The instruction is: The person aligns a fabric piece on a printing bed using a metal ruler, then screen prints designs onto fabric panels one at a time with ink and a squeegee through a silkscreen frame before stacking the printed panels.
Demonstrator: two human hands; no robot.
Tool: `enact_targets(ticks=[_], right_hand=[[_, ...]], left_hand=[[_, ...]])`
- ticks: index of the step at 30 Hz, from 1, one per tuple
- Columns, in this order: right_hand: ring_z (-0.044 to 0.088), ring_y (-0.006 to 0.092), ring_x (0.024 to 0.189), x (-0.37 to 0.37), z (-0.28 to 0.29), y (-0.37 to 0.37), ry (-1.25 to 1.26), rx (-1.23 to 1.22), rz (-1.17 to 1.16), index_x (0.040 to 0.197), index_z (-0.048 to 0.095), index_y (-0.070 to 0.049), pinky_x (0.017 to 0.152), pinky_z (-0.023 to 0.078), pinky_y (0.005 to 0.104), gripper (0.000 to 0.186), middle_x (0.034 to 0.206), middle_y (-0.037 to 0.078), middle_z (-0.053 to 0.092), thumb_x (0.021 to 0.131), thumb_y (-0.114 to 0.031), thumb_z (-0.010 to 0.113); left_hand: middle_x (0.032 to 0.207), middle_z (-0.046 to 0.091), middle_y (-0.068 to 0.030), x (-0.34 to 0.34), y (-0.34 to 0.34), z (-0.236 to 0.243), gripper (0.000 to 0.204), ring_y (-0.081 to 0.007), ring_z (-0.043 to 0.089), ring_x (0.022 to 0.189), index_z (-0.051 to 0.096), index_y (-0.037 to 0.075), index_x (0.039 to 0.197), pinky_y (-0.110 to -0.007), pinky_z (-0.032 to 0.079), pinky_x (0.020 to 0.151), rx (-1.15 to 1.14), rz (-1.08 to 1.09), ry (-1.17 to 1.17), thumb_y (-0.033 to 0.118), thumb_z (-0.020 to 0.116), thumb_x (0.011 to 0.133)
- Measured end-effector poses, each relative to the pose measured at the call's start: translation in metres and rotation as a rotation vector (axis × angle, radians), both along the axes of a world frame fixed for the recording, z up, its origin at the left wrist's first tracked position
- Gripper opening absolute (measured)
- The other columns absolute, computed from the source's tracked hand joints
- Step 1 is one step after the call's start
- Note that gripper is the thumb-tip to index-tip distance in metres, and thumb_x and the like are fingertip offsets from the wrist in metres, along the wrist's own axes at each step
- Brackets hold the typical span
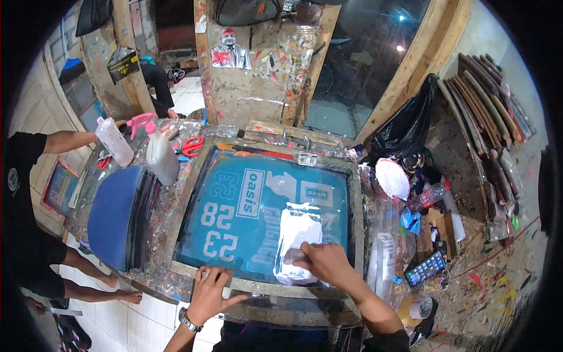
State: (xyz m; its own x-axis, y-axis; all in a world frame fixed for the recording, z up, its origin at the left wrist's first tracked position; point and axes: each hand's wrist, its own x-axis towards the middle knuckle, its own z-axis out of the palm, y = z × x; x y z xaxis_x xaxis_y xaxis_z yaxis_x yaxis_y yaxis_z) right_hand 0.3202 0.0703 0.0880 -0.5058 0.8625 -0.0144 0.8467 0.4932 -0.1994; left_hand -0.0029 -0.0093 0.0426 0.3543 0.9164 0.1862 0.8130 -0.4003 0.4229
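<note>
Hands at a printing screen. The frame (357, 217) lay on the bench (167, 217) directly before you, its teal mesh (234, 176) marked with pale figures and lettering. White ink (300, 224) formed a roughly oblong patch on the right half of the mesh, near its front edge. Your left hand (212, 291) rested at the front edge of the frame, toward its left corner, fingers spread well apart and grasping nothing. Your right hand (324, 261) bent over the lower part of the patch, its fingers curled and the thumb drawn close to the forefinger; whether a scraper sat in that pinch could not be made out, since hand and smeared white masked the spot.

The step in hand appeared to be the working of ink across the mesh. The next move seemed to call for even, level pressure from your right hand, with your left steadying the frame.

Surroundings: red scissors (192, 146) and a pink-capped bottle (162, 155) lay beyond the frame's left side, a blue pad (116, 217) nearer you; at right lay a phone (426, 268).
</note>
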Motion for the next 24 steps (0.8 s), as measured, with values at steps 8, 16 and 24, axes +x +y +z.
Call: enact_targets(ticks=[8,16,24], right_hand=[[0.070,0.0320,0.075,0.009,-0.019,0.112,0.031,0.414,0.061,0.095,0.054,-0.008,0.075,0.055,0.0471,0.029,0.079,0.012,0.066,0.090,-0.035,0.064],[0.065,0.0231,0.080,-0.009,-0.031,-0.051,-0.042,0.467,0.145,0.100,0.056,-0.007,0.075,0.058,0.0440,0.024,0.084,0.011,0.057,0.080,-0.016,0.064],[0.066,0.0283,0.060,0.011,-0.020,0.093,0.085,0.463,0.069,0.090,0.054,-0.009,0.052,0.051,0.0405,0.026,0.066,0.009,0.062,0.093,-0.033,0.063]], left_hand=[[0.147,0.043,-0.0175,0.000,0.005,-0.012,0.096,-0.0400,0.028,0.144,0.052,0.013,0.142,-0.077,0.001,0.111,-0.043,0.074,0.312,0.074,0.071,0.071],[0.154,0.038,-0.0119,-0.017,0.002,-0.045,0.100,-0.0376,0.019,0.149,0.050,0.023,0.145,-0.079,-0.005,0.110,0.178,0.152,0.374,0.083,0.065,0.066],[0.152,0.043,-0.0085,-0.015,0.000,-0.049,0.095,-0.0340,0.025,0.147,0.054,0.024,0.142,-0.076,-0.002,0.114,0.291,0.120,0.422,0.085,0.061,0.069]])
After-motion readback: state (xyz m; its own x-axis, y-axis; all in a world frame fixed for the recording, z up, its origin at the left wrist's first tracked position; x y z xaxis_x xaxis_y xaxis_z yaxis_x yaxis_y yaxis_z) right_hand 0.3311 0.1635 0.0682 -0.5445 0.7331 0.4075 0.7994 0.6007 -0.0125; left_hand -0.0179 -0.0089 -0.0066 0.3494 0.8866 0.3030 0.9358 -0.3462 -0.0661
